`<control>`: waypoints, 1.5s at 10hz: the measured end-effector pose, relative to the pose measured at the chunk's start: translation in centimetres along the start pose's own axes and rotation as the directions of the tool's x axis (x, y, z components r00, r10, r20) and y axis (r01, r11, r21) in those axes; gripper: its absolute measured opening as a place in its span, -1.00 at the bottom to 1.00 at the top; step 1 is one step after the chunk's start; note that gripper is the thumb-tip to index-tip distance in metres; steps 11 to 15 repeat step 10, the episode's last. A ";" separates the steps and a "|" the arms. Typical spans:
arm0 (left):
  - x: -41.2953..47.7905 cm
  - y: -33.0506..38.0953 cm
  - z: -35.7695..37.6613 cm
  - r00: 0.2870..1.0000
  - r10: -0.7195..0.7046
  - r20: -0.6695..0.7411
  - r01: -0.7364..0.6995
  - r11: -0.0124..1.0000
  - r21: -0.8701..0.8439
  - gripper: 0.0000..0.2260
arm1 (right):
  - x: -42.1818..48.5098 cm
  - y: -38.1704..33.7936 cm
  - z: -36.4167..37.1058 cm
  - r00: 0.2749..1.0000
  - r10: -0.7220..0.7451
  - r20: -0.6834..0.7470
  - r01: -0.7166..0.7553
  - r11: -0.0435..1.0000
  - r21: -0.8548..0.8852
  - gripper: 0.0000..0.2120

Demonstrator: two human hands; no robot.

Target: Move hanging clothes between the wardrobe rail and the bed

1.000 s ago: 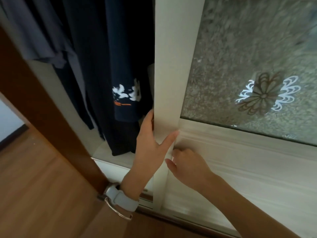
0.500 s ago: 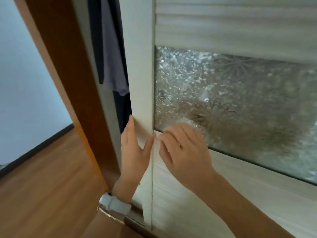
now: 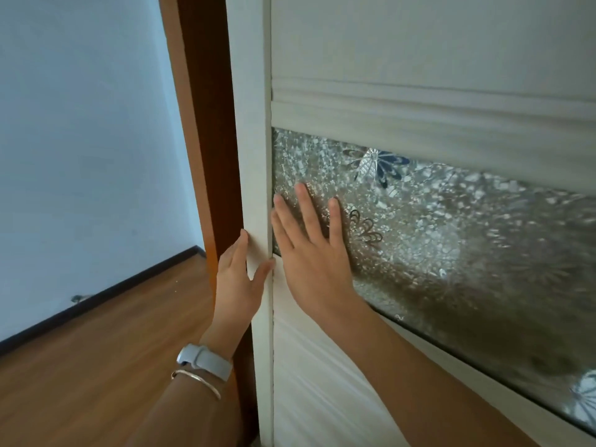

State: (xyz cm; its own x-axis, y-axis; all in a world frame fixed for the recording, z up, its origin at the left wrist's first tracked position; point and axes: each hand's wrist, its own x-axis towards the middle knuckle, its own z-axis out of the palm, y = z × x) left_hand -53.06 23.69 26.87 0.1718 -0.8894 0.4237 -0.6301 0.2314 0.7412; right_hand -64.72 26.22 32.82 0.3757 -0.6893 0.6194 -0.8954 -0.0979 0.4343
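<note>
Clothes are out of sight: the pale wardrobe door point(image 3: 419, 43) covers the opening, its upright edge strip point(image 3: 253, 156) lying close against the brown wooden side panel point(image 3: 209, 124), so neither rail nor bed shows anywhere.

Left hand point(image 3: 237, 282) grips that edge strip, fingers wrapped behind its outer side and the thumb pressed on the front face, a loose clasp around the strip. On the left wrist sit a light grey watch strap point(image 3: 206, 361) and a thin metal bangle point(image 3: 196, 382) just below it.

Right hand point(image 3: 314, 253) lies flat and open on the door, fingers spread and straight, palm against the patterned frosted glass pane point(image 3: 451, 237) just beside the strip; it holds nothing. The glass carries flower designs, and a ridged pale moulding point(image 3: 419, 108) runs across the door just above it.

To the left, a plain bluish wall point(image 3: 80, 140) meets a wooden floor point(image 3: 96, 350) along a dark skirting line point(image 3: 106, 288).
</note>
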 end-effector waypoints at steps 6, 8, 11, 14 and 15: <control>5.0 -4.4 -2.1 0.974 -0.226 -0.019 0.219 0.957 -0.191 -0.19 | 5.4 -4.1 1.6 0.996 -0.011 0.092 0.009 1.000 0.027 -0.24; 5.2 -4.0 -2.8 0.967 -0.250 0.054 0.252 0.967 -0.045 -0.24 | 5.4 -3.9 1.1 0.993 -0.070 0.096 0.063 0.996 0.069 -0.32; 3.2 -0.6 -6.5 0.989 -0.146 0.013 0.146 0.989 0.010 -0.64 | 5.1 -2.7 0.0 0.997 -0.068 -0.027 0.072 0.856 0.513 -0.72; 3.2 -0.6 -6.5 0.989 -0.146 0.013 0.146 0.989 0.010 -0.64 | 5.1 -2.7 0.0 0.997 -0.068 -0.027 0.072 0.856 0.513 -0.72; 3.2 -0.6 -6.5 0.989 -0.146 0.013 0.146 0.989 0.010 -0.64 | 5.1 -2.7 0.0 0.997 -0.068 -0.027 0.072 0.856 0.513 -0.72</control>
